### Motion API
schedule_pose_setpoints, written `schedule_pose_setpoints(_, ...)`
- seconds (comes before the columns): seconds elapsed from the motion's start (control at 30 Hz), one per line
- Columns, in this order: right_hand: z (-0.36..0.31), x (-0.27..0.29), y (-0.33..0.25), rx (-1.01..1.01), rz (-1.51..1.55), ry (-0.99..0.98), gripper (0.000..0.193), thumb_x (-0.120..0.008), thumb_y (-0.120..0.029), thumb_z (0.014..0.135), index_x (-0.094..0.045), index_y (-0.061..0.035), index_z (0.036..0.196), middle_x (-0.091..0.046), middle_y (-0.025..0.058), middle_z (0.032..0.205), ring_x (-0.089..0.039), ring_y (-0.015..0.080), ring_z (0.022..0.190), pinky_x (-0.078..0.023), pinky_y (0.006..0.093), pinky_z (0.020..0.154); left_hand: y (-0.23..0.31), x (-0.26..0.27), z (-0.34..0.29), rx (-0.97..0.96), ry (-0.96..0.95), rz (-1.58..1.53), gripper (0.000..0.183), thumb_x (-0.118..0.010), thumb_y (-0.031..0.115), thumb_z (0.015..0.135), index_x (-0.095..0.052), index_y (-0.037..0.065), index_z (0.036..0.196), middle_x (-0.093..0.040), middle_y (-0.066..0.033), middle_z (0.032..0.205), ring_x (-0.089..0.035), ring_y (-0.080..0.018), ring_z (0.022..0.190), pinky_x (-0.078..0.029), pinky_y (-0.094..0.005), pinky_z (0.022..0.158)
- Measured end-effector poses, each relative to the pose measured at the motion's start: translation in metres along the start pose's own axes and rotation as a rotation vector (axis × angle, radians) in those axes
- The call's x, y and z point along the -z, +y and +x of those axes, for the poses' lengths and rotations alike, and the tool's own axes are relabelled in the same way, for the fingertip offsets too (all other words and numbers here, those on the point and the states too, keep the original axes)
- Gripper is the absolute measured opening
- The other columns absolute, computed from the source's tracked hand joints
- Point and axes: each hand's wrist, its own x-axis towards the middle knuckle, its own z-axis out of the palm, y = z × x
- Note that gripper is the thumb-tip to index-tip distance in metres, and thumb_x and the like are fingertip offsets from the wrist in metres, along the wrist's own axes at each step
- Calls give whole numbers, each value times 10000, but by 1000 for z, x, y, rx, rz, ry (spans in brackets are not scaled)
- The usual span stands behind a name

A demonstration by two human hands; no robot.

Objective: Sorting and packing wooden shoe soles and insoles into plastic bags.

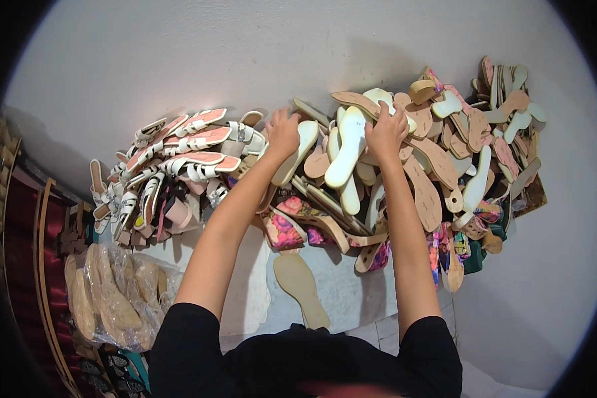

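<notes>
My left hand (284, 134) reaches over the pile with fingers apart and bent. It is beside a cream insole (296, 154) and the white strappy sandals (235, 139). My right hand (387, 134) spreads its fingers over pale soles at the pile's middle. Its thumb is close to a white insole (346, 149) that lies tilted on top; I cannot see whether they touch. Around it are peach-brown insoles (423, 192) and another white sole (379, 97), partly covered by the fingers. A single beige insole (301, 285) lies flat in front of my body.
Floral wedge pieces (286, 227) edge the near side of the pile. Pink-lined sandals (199, 140) are heaped at left. Plastic-wrapped soles (113, 295) sit nearer on the left. A pale wall (259, 53) rises behind; more soles (514, 106) lean at far right.
</notes>
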Motion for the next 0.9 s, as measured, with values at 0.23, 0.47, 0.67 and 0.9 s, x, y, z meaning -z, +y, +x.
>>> schedule_pose_setpoints(0.23, 3, -14, -14, -39, -109, -235, 431, -633, -315, 690, -550, -78, 1040, -480, 173, 1048, -425, 318, 1001, -299, 478, 839, -15, -44, 55, -321, 57, 293, 295, -525, 89, 732, -544, 125, 1024, -489, -67, 1141, -414, -229, 1123, -333, -444, 890)
schedule_pose_setpoints(0.47, -28, -6, -52, -139, -217, -594, 967, -722, -426, 555, -260, 20, 1277, -227, 302, 1287, -250, 496, 1153, -365, 494, 889, -41, -49, 70, -331, -75, 347, 118, -543, 131, 710, -591, 148, 816, -567, -13, 825, -540, -177, 853, -399, -359, 715)
schedule_pose_setpoints(0.67, 6, 7, -15, -250, 264, -786, 697, -629, -176, 578, -374, 95, 1167, -435, 283, 1117, -460, 379, 987, -422, 374, 806, -49, 1, 77, -309, 96, 167, 74, -540, 135, 728, -600, 120, 769, -552, -56, 736, -575, -216, 764, -438, -348, 643)
schedule_pose_setpoints(0.9, -3, 52, 7, -291, 1699, -860, 542, -496, -177, 724, -373, 110, 1167, -537, 201, 954, -574, 238, 812, -488, 304, 719, -63, 82, 36, 320, 21, -533, 182, -519, 139, 805, -536, -32, 864, -575, -153, 839, -600, -236, 723, -497, -340, 578)
